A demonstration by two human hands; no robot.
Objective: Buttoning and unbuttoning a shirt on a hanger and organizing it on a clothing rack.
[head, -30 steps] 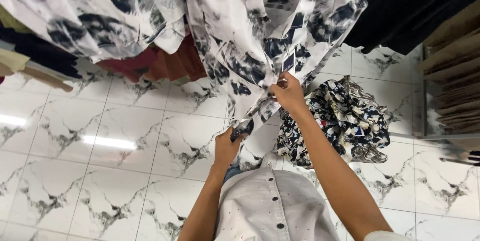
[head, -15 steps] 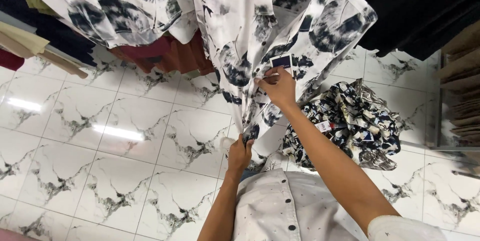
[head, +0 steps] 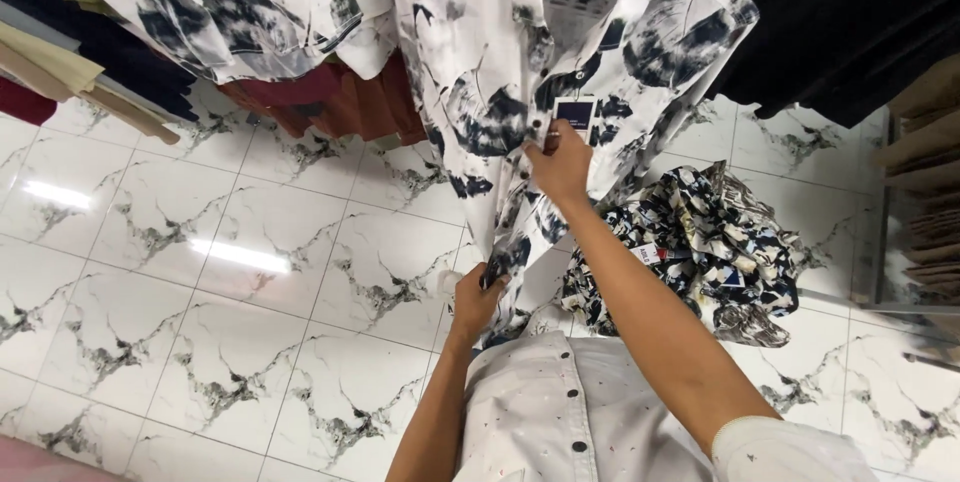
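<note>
- White marble-look floor tiles [head: 200,272] with grey veins fill the lower view, with glare stripes on the left.
- Overhead I see a row of hanging garments: a white shirt with dark blue-black blotches [head: 520,52] hangs in the middle, a second one in the same print [head: 230,2] hangs to its left, and rust-red clothes [head: 330,102] show behind and between them.
- Black garments [head: 850,22] hang at the upper right, and beige and dark pieces [head: 60,62] at the upper left.
- I have my right hand [head: 560,167] raised to the front placket of the middle shirt, fingers pinched shut on the fabric just below a small dark hang tag [head: 575,114].
- My left hand [head: 478,297] sits lower, closed on the bottom hem of that same shirt, so the cloth runs between the two hands.
- On the floor to the right, just beyond my right forearm, a crumpled patterned shirt [head: 720,252] in navy, white and tan lies in a heap, with a small white tag [head: 645,254] on its left edge.
- Brown stacked shelf edges [head: 925,202] stand at the far right.
- At the bottom of the view I see my own pale buttoned shirt [head: 560,422].
</note>
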